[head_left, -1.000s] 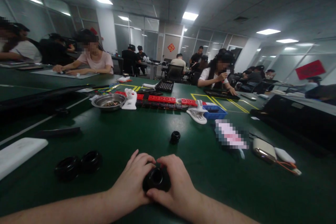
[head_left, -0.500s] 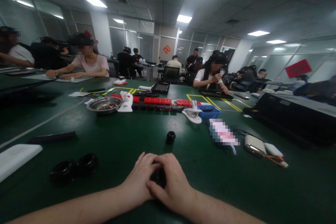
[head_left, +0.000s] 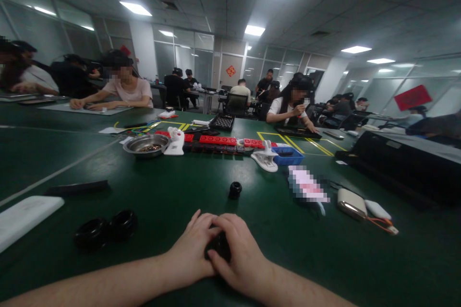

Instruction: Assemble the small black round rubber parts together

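Both my hands are wrapped round a glossy black part (head_left: 218, 246) low over the green table. My left hand (head_left: 196, 244) closes on it from the left, and my right hand (head_left: 239, 249) curls over its right side with the thumb across the front. Fingers cover most of the part, so its full shape is hidden. Just beyond my fingertips stands a small black ring-shaped piece (head_left: 235, 190). To the left lie a larger black ring-shaped piece (head_left: 90, 233) and a second black ring (head_left: 123, 223), side by side.
Across the middle of the table (head_left: 173, 187) are a metal bowl (head_left: 135, 147) with small pieces, red blocks (head_left: 218, 140), white clamps (head_left: 266, 157) and a blue tray (head_left: 297, 157). A white slab (head_left: 29, 218) lies left, a power bank (head_left: 351, 202) right. Other people sit opposite.
My right thumb has shifted slightly right, showing a bit more of the black part. The view has tilted a little; the things on the table stay where they were.
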The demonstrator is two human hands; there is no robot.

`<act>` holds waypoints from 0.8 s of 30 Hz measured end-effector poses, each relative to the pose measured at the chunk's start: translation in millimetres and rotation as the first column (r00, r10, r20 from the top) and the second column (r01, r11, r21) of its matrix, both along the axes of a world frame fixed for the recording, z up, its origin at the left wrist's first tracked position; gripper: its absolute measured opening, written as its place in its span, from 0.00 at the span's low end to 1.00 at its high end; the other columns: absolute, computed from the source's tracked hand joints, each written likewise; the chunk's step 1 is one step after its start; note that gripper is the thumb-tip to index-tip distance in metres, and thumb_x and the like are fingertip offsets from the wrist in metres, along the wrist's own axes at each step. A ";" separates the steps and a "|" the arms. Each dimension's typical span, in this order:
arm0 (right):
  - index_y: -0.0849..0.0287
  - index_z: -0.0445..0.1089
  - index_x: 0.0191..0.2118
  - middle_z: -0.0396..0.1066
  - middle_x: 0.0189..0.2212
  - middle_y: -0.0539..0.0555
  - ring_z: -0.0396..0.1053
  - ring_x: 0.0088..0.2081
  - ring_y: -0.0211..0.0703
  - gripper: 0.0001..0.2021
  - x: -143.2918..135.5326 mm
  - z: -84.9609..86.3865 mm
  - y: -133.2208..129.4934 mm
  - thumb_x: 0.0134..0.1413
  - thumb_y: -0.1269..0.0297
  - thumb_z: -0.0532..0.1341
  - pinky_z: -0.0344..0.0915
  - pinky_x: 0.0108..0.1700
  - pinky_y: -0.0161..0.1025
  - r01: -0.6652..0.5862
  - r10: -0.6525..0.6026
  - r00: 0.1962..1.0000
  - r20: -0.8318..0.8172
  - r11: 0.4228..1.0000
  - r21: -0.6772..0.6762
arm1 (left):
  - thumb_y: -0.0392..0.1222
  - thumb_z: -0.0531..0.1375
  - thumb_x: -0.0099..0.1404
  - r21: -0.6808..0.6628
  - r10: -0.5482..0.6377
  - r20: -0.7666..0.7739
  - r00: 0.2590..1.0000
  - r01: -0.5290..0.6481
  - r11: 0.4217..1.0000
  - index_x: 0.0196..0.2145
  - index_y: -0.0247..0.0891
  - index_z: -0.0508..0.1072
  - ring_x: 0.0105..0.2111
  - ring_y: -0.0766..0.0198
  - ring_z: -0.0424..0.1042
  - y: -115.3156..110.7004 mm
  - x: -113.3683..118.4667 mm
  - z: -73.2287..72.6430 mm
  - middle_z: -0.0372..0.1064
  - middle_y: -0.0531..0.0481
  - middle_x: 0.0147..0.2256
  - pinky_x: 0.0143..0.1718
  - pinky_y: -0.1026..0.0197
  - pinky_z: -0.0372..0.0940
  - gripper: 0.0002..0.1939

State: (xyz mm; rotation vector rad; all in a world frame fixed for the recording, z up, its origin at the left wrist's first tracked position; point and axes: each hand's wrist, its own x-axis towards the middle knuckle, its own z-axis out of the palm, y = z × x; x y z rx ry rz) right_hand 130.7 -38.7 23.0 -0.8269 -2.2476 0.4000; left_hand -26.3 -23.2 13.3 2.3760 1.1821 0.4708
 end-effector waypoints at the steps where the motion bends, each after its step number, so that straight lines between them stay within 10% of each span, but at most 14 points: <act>1: 0.59 0.53 0.51 0.61 0.46 0.59 0.60 0.47 0.49 0.26 1.2 0.6 0.2 0.40 0.74 0.53 0.58 0.48 0.47 -0.066 0.067 0.997 -0.027 0.997 0.036 | 0.38 0.61 0.46 -0.009 -0.005 0.007 1.000 0.005 1.000 0.45 0.44 0.68 0.51 0.52 0.58 0.3 -0.1 -0.5 0.63 0.48 0.46 0.57 0.41 0.36 0.25; 4: 0.60 0.53 0.50 0.60 0.45 0.59 0.59 0.47 0.51 0.28 3.1 3.1 0.7 0.36 0.72 0.53 0.57 0.50 0.50 -0.113 0.121 0.990 -0.068 0.987 0.110 | 0.36 0.60 0.45 -0.008 -0.003 0.018 1.000 0.003 1.000 0.46 0.44 0.67 0.50 0.52 0.58 0.4 -0.8 -1.8 0.62 0.48 0.47 0.56 0.40 0.36 0.27; 9: 0.60 0.58 0.45 0.65 0.39 0.59 0.63 0.40 0.52 0.21 1.2 0.5 2.3 0.41 0.67 0.59 0.61 0.43 0.51 0.167 -0.168 0.986 0.019 0.986 0.019 | 0.41 0.61 0.47 0.032 0.013 0.037 0.999 -0.014 0.999 0.43 0.43 0.69 0.49 0.51 0.59 -3.1 -0.3 1.6 0.63 0.47 0.46 0.56 0.40 0.37 0.22; 15: 0.60 0.54 0.51 0.62 0.46 0.59 0.61 0.47 0.50 0.26 4.2 3.1 -1.9 0.40 0.72 0.53 0.58 0.49 0.49 -0.047 0.050 0.999 -0.023 0.993 0.107 | 0.39 0.61 0.46 0.028 0.041 0.032 0.999 -0.042 0.999 0.45 0.43 0.68 0.50 0.51 0.58 -4.3 0.4 1.6 0.62 0.46 0.46 0.56 0.40 0.37 0.25; 20: 0.61 0.58 0.48 0.64 0.42 0.60 0.63 0.43 0.53 0.22 2.3 2.6 -1.2 0.42 0.66 0.58 0.60 0.45 0.51 0.172 -0.175 0.982 0.072 0.984 0.055 | 0.41 0.61 0.46 0.049 0.055 0.039 0.998 -0.057 0.997 0.41 0.41 0.70 0.50 0.51 0.58 -4.9 -1.3 0.1 0.62 0.46 0.46 0.57 0.41 0.37 0.21; 24: 0.60 0.58 0.48 0.65 0.41 0.58 0.64 0.43 0.48 0.22 0.9 2.2 -1.5 0.42 0.72 0.55 0.62 0.45 0.46 0.041 -0.041 0.998 0.050 0.999 0.008 | 0.39 0.61 0.46 0.043 0.060 0.073 0.996 -0.063 0.997 0.43 0.41 0.69 0.50 0.51 0.58 -4.1 -2.3 -1.0 0.62 0.47 0.45 0.57 0.41 0.38 0.23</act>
